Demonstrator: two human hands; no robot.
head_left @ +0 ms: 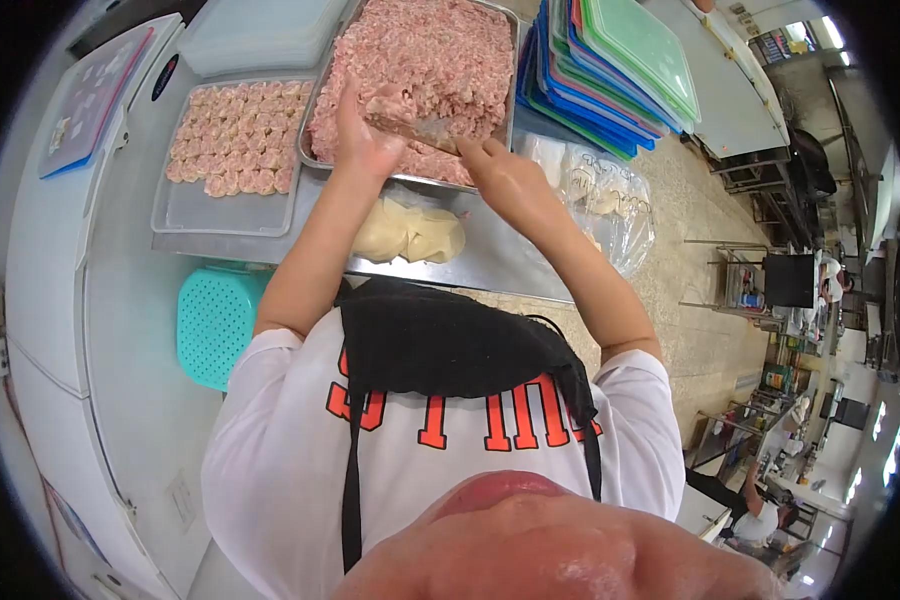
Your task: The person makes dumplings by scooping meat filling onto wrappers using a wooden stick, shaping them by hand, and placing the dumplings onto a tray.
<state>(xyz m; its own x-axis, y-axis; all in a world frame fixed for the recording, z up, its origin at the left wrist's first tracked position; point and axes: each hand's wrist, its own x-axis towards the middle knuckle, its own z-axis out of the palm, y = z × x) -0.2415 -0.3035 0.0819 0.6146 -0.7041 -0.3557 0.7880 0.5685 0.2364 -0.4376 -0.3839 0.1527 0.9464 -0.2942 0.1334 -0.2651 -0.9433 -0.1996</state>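
Observation:
Over the near part of a metal tray [516,75] full of pink minced meat [420,45], both hands work close together. My left hand [372,140] is cupped, its fingers curled around a small meat-filled dumpling [392,103] that they partly hide. A flat, meat-smeared spatula [420,131] is gripped in my right hand [497,175], with its blade reaching to the left hand. Just below the tray lies a pile of pale yellow dumpling wrappers [408,232]. To the left, a clear plastic tray [245,218] holds rows of filled dumplings [235,140].
Clear plastic lids [260,35] are stacked at the back left. Coloured trays [620,70] form a tall stack at the right, above bagged wrappers [605,195]. A turquoise perforated stool [215,330] stands below the metal table. Another person [760,515] is far right.

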